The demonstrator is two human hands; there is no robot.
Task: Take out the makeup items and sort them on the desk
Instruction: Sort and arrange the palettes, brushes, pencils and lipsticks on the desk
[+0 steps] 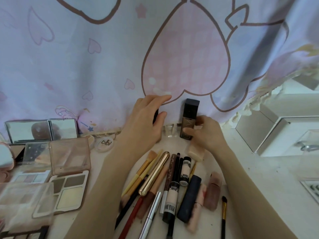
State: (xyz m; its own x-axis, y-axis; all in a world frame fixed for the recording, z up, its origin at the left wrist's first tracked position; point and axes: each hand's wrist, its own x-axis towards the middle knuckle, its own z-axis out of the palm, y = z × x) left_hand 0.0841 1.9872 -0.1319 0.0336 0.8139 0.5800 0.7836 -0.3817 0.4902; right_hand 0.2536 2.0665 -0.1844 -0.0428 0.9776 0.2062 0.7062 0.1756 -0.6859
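L hand (146, 116) grips dark item (155, 116) mid-frame by curtain (86, 66). R hand (205, 131) pinches upright foundation bottle (189, 119) at base. Risk: tall bottle tips onto small clear jars (170, 131) betw hands; forearms may scatter pencils/brushes (165, 183) at lower centre.

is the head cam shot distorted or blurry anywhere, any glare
Head view: wide-angle bending curves the white drawer unit at the right edge; soft daylight glows through the pastel heart-print curtain; mild glare on the shiny gold tube and the open mirror compact; the clear plastic lid at lower left is blurred.
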